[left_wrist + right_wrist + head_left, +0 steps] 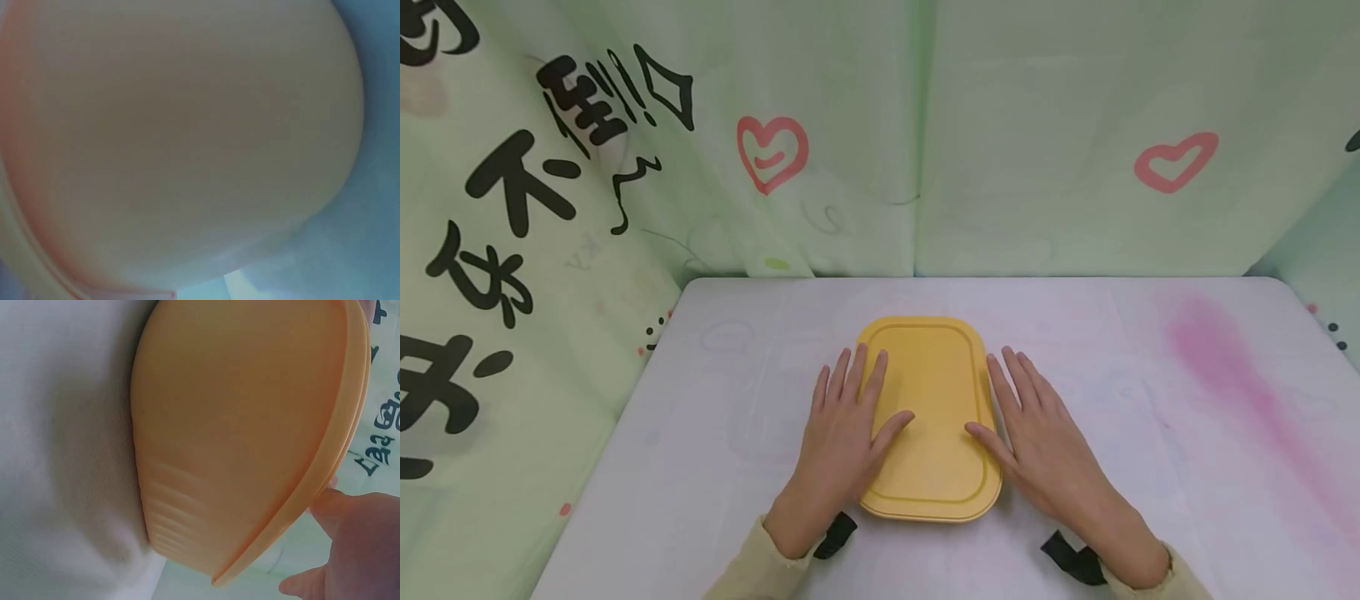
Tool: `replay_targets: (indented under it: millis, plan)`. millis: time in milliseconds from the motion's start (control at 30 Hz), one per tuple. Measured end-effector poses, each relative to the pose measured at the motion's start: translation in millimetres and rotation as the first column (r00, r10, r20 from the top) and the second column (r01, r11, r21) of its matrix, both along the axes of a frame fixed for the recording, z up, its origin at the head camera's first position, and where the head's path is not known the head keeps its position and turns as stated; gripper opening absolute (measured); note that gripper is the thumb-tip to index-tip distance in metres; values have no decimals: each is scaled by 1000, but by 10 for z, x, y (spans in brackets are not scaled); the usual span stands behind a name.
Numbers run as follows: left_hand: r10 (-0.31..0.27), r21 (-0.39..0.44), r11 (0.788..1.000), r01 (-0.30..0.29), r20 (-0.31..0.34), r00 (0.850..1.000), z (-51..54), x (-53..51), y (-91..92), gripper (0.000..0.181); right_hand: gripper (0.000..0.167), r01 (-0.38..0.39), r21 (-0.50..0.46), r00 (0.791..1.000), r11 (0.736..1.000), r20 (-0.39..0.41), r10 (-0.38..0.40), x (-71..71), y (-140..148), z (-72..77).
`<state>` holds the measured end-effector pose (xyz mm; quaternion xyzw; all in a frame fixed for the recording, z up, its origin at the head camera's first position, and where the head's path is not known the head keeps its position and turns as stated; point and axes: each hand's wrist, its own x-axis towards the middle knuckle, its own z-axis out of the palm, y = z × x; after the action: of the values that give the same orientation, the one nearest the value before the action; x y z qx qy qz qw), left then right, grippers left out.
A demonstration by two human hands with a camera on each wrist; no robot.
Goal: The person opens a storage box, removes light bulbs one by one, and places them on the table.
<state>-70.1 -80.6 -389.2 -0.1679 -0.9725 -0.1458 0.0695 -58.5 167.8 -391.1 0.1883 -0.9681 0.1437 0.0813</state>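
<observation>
A yellow rectangular container with rounded corners and a lid (934,417) lies on the table, its long side pointing away. My left hand (842,442) rests on its left edge, fingers straight and spread, thumb over the lid. At the right edge is my right hand (1048,450), fingers straight, thumb tip at the lid's rim. The left wrist view is filled by the container's side wall (187,137). In the right wrist view the ribbed side wall (231,425) and rim show, with part of my right hand (362,544) beside the rim.
The table (737,350) has a pale cover with a pink smear (1232,367) on the right. Behind it hangs a light green curtain (1030,92) with red hearts, and black writing covers its left part. Black straps (1073,560) show near both wrists.
</observation>
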Motion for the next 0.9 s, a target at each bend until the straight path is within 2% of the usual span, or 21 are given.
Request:
replay_targets:
  millis: [133, 267, 433, 633, 900]
  plan:
    - [0, 28, 1000, 0, 8, 1000, 0, -17, -21, 72, 81, -3, -31, 1000, 1000, -16, 2, -21, 1, 4]
    - [-8, 92, 996, 9, -11, 1000, -10, -22, -56, 69, 80, 7, -75, 1000, 997, -6, -7, -31, 1, 18]
    - [-5, 187, 982, 9, -23, 1000, -19, -38, -99, 65, 76, 46, -115, 997, 992, 69, -39, -34, -11, 54]
    - [24, 262, 965, -12, -44, 999, -40, -80, -140, 58, 75, 104, -146, 981, 984, 179, -78, -54, -12, 63]
    - [57, 304, 952, -30, -83, 995, -114, -142, -198, 50, 69, 102, -197, 982, 975, 179, -66, -74, 7, 21]
